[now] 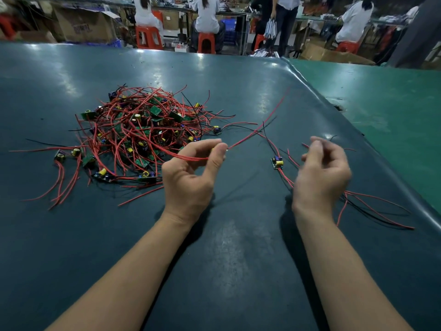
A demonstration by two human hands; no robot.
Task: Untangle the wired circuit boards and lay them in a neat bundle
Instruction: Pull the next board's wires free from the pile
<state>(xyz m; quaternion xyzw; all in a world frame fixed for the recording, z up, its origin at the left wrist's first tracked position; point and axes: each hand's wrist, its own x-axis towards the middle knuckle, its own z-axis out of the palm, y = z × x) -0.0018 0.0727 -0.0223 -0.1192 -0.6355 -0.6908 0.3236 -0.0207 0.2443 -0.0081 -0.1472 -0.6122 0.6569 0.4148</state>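
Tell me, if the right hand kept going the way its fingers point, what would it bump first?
Probably the small circuit board lying just left of the right hand, whose curled fingers point that way; depth is unclear.

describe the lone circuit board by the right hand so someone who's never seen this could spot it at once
On the dark green table, skip the big tangled pile on the left and look beside the right hand. The lone circuit board lies there on the table, apart from the pile, trailing red wires.
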